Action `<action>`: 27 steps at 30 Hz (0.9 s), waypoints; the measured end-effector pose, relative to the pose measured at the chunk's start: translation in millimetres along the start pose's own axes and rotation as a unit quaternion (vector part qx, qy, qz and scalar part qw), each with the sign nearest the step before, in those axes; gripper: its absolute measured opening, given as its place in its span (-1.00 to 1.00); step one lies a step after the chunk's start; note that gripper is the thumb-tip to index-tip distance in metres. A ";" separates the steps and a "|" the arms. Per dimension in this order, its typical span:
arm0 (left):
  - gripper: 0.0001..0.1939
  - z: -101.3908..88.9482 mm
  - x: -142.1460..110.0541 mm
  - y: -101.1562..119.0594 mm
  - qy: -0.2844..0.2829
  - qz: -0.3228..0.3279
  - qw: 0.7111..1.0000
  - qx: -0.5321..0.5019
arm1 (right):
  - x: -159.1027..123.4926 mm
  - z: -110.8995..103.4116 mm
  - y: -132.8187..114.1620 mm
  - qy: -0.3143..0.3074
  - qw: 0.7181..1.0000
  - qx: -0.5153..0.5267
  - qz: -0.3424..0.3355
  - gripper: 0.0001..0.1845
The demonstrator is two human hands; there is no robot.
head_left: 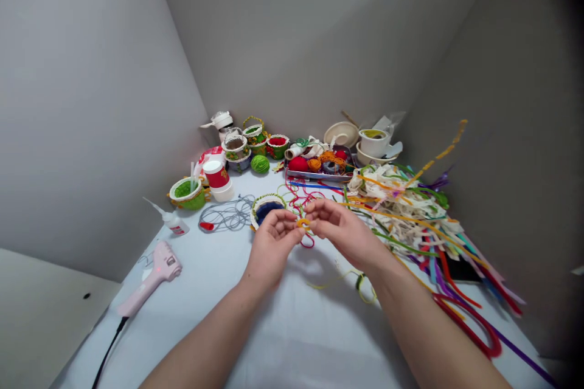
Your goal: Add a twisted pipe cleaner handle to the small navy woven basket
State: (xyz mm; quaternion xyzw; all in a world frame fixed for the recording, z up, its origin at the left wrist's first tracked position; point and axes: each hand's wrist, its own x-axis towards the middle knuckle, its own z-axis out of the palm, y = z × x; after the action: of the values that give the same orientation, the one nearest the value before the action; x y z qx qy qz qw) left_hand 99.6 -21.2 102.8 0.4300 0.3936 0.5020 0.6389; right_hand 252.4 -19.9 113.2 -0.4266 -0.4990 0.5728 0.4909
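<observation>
Between my hands is a small curled piece of orange-yellow pipe cleaner (303,222), raised above the table. My left hand (276,243) pinches one side of it with thumb and fingertips. My right hand (340,228) grips the other side, its thumb and index finger close to the left fingertips. Just behind my left hand stands a small basket (268,199) with a green-and-white rim and dark blue inside, partly covered by that hand. Red yarn (308,243) trails on the table beneath my fingers.
A pink glue gun (152,276) and a glue bottle (176,223) lie to the left, near a green basket (188,194). At the back is a tray (319,175) of yarn balls. A heap of cream strips (396,200) and coloured pipe cleaners (469,322) covers the right.
</observation>
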 end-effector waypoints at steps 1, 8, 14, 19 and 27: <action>-0.71 0.5 0.1 1.0 0.008 -0.019 0.999 -0.034 | 0.4 1.2 0.5 0.007 0.999 -0.018 -0.034 -0.75; -0.70 4.1 -2.6 3.8 0.021 -0.051 0.992 -0.112 | -3.3 10.0 2.4 0.030 0.984 -0.133 -0.112 -0.95; -0.73 5.1 -2.3 -0.3 0.032 -0.034 0.996 -0.079 | -5.3 9.7 0.7 0.049 0.980 -0.158 -0.111 -0.97; -0.78 7.5 -1.8 -0.3 0.036 -0.039 0.997 -0.061 | -4.9 8.6 1.9 0.053 0.981 -0.156 -0.100 -0.95; -0.77 -3.3 3.0 -0.5 -0.016 -0.026 1.000 0.005 | -7.0 7.1 2.5 0.061 0.979 -0.166 -0.103 -0.95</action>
State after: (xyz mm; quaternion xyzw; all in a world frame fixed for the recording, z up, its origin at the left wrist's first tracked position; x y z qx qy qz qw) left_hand 97.2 -17.9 101.1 0.4304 0.3972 0.4763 0.6558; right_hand 246.2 -28.0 111.7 -0.4829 -0.5977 0.4015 0.4985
